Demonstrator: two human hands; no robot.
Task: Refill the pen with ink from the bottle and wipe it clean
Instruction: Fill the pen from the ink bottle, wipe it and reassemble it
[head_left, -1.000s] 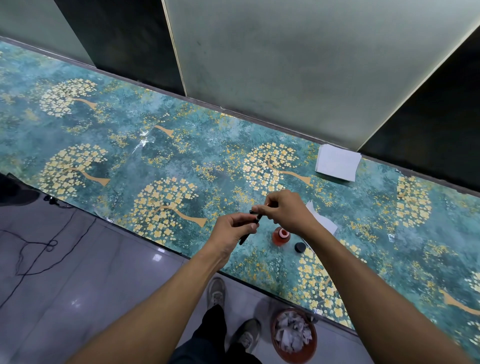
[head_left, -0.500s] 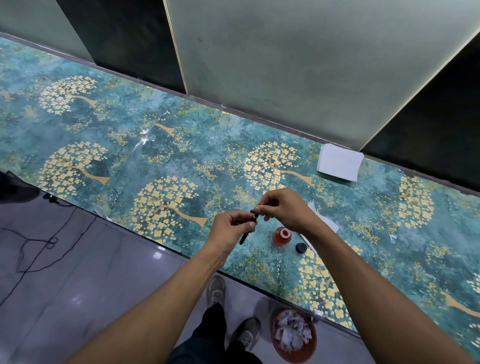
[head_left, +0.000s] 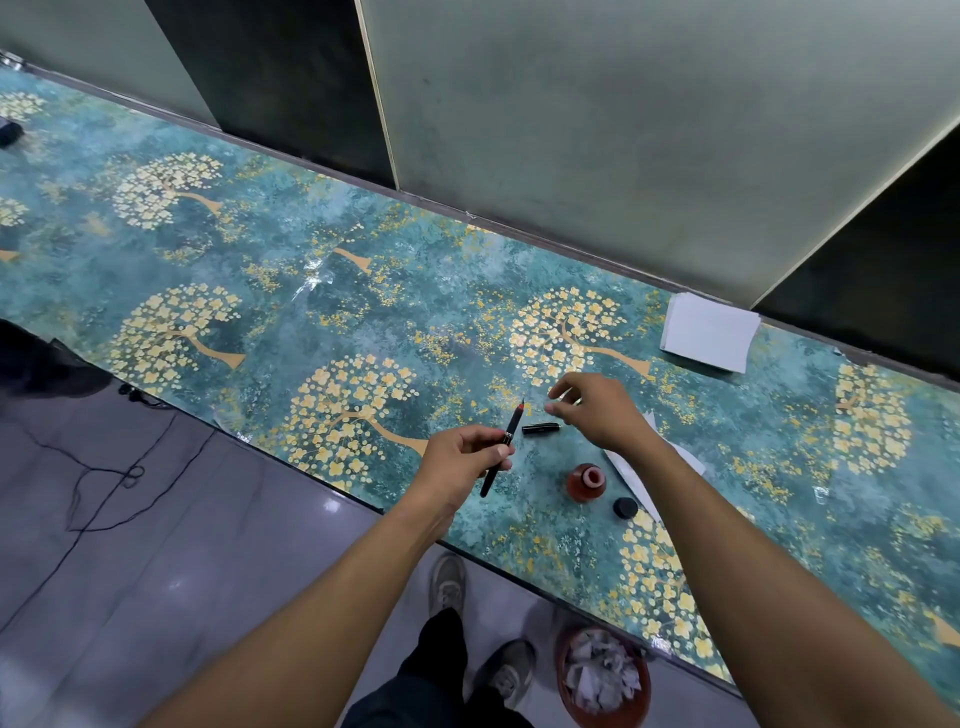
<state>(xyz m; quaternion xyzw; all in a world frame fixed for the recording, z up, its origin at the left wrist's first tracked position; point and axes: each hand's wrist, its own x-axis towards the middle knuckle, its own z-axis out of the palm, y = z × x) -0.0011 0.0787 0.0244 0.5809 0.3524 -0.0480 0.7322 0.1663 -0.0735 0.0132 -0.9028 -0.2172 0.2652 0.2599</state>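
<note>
The left hand (head_left: 460, 457) pinches the pen (head_left: 503, 448) mid-barrel, red tip up, just left of the open ink bottle (head_left: 585, 482). The right hand (head_left: 597, 410) hovers beyond the bottle, fingers loosely spread over the cap (head_left: 541, 428). The pen looks light, stiff and slick; the barrel seems the safest hold.

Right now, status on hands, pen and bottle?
Left hand grips pen, red tip up. Right hand open, above pen cap on table. Ink bottle uncapped, lid beside it. Nothing blocking.
</note>
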